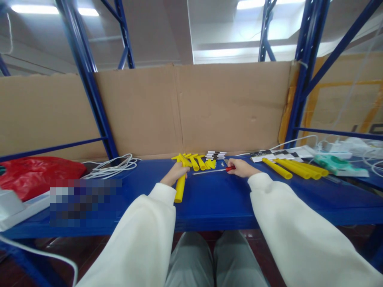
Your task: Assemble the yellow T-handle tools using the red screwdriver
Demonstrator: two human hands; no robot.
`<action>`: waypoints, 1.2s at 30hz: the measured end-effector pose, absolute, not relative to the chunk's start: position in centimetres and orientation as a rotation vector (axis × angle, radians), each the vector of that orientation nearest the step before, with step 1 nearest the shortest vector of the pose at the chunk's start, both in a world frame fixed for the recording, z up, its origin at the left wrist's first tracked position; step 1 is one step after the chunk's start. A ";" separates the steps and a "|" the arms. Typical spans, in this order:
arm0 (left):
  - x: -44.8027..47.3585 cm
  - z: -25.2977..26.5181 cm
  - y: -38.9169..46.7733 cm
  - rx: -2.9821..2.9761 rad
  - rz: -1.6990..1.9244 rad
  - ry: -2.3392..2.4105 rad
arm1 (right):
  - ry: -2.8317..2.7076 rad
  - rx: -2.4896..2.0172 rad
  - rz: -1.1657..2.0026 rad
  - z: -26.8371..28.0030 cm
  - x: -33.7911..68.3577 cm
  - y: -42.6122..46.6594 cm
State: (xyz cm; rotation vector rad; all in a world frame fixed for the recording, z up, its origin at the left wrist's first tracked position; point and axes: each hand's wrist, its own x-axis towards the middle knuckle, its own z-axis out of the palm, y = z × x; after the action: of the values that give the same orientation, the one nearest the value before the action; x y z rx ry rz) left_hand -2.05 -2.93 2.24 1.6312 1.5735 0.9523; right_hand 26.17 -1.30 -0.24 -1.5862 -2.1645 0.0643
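Bright ceiling lights (35,9), glare on blue post (87,75), stretched edges, pixelated patch (85,203), small details perhaps soft.

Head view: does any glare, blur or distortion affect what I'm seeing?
In the head view, the ceiling lights blow out along the top; blue posts splay outward, probably lens distortion; a pixelated patch masks part of the table at left; the screwdriver in the right hand is readable, though fine detail is soft.

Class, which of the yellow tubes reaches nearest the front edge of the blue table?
The yellow tube gripped in the left hand; its lower end comes closest to the front edge, while the other yellow tubes lie farther back.
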 end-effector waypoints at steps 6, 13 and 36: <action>-2.1 2.1 -3.0 1.686 0.877 1.575 | -2.064 -1.501 0.017 -0.4 27.4 -0.6; -2.2 1.8 -2.6 1.724 0.834 1.500 | -2.071 -1.481 0.040 -0.5 27.2 -0.7; -2.4 1.5 -2.2 1.814 0.836 1.507 | -2.104 -1.523 -0.002 -0.4 27.1 -0.9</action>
State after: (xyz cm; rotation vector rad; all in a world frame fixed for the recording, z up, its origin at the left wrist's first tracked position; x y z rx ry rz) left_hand -2.44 -2.25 1.51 1.8141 1.5074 0.8358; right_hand 27.09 -0.92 -0.39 -1.5234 -2.1041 -0.0022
